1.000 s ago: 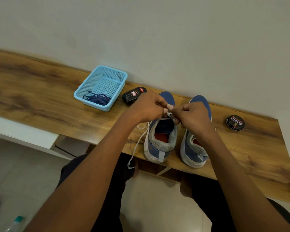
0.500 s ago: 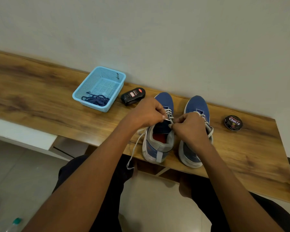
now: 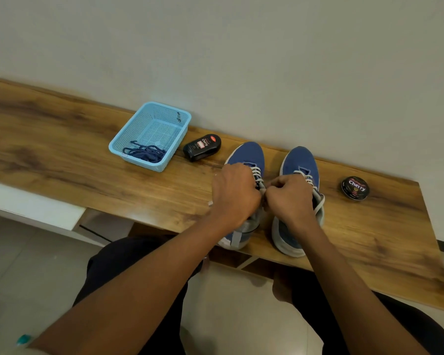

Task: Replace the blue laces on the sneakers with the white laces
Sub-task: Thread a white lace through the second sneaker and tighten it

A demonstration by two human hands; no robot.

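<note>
**Lacing the left sneaker with white**

Working at the throat of the left sneaker (image 3: 244,160), you are bringing both hands together over its upper eyelets. Your left hand (image 3: 235,193) is curling its fingers (image 3: 253,187) in toward the tongue, and your right hand (image 3: 290,196) is meeting it knuckle to knuckle; both look clenched on the white lace (image 3: 257,172), though the pinch itself is hidden under the knuckles, so you cannot be certain which strand each one is holding. A short pale lace tip is peeking out on the far side of your left hand from the sneaker.

The right sneaker (image 3: 301,162) is standing just beside the left one and is already showing white lacing. The blue laces (image 3: 144,153) are lying bundled in the light blue basket (image 3: 151,108), well away from the left sneaker along the worktop (image 3: 62,149), with a black polish bottle (image 3: 203,147) between basket and sneaker. A round polish tin (image 3: 355,188) is sitting beyond the right sneaker.

The lace is probably going to behave as soft, light and limp, so you should be gripping it close to the stiff tip for threading. The sneaker is likely light enough to slide when you are pulling slack, so steadying it by the collar is looking wise.
</note>
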